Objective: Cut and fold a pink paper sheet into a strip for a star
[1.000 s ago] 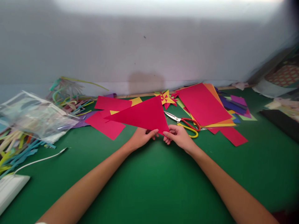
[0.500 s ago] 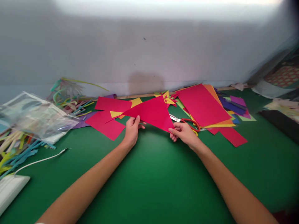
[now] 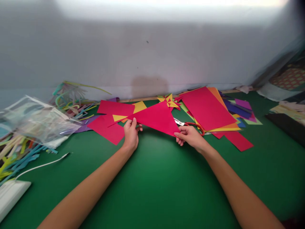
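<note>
A red paper triangle [image 3: 157, 117] is stretched between my two hands above the green table. My left hand [image 3: 131, 133] pinches its left corner, thumb on top. At the lower right corner my right hand [image 3: 189, 136] grips it between thumb and fingers. Just behind the right hand lie scissors [image 3: 179, 122] with red handles, partly covered by that hand. Past the triangle's top sits a yellow and red paper star [image 3: 170, 101]. Flat red paper pieces [image 3: 107, 127] lie beyond my left hand, with a small yellow triangle [image 3: 118, 118] on them.
To the right is a stack of red and orange sheets [image 3: 207, 108], with a small red rectangle [image 3: 239, 141] in front. Clear plastic bags [image 3: 43, 121] and coloured strips [image 3: 21, 159] crowd the left. A white box with a cable [image 3: 14, 194] lies front left. Behind stands a wall [image 3: 107, 47].
My left hand has slid a little to the left along the triangle, nearer its corner. My right hand has shifted slightly right with the other corner. Both still hold the paper.
</note>
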`<act>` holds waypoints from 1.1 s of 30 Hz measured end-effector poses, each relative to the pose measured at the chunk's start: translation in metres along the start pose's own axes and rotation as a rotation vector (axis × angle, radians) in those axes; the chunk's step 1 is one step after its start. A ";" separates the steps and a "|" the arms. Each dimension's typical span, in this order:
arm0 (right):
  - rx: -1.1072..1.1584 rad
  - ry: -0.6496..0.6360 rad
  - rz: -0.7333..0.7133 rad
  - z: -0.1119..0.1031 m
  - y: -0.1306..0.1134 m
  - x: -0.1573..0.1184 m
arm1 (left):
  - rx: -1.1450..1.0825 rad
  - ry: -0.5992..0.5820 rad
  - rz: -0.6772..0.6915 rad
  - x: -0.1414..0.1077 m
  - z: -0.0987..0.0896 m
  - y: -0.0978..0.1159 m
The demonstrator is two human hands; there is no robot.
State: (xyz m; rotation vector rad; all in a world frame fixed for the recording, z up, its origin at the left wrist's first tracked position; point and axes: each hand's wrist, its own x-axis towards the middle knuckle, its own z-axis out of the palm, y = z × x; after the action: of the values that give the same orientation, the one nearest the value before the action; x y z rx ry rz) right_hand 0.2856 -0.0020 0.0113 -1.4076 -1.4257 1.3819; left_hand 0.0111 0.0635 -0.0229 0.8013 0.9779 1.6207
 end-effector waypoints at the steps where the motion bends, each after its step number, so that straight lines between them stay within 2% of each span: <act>1: 0.002 0.006 -0.001 -0.001 0.000 0.000 | -0.007 0.011 0.003 0.001 -0.001 0.000; 14: -0.004 -0.010 -0.011 -0.009 -0.004 -0.002 | -0.089 -0.021 -0.017 0.001 0.001 0.009; 18: 0.020 0.001 -0.027 -0.007 -0.004 -0.002 | 0.034 -0.169 -0.076 -0.002 0.002 0.008; 21: 0.004 -0.044 -0.029 -0.005 -0.004 -0.002 | 0.160 -0.277 -0.093 -0.006 0.003 0.003; 24: -0.047 -0.080 -0.067 -0.004 -0.003 -0.003 | 0.177 -0.301 -0.102 -0.007 0.003 0.000; 28: -0.032 0.064 -0.121 -0.002 -0.002 -0.002 | 0.178 -0.342 -0.117 -0.008 0.000 0.001; 30: 0.023 0.081 -0.096 -0.001 -0.003 -0.003 | 0.177 -0.381 -0.139 -0.010 0.000 0.002; 33: 0.137 0.038 -0.029 -0.001 -0.005 -0.004 | 0.145 -0.416 -0.173 -0.013 0.001 0.005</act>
State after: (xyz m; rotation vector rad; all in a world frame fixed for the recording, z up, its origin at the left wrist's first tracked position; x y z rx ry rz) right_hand 0.2863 -0.0052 0.0173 -1.3135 -1.2967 1.3995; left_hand 0.0128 0.0507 -0.0179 1.0707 0.8425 1.1817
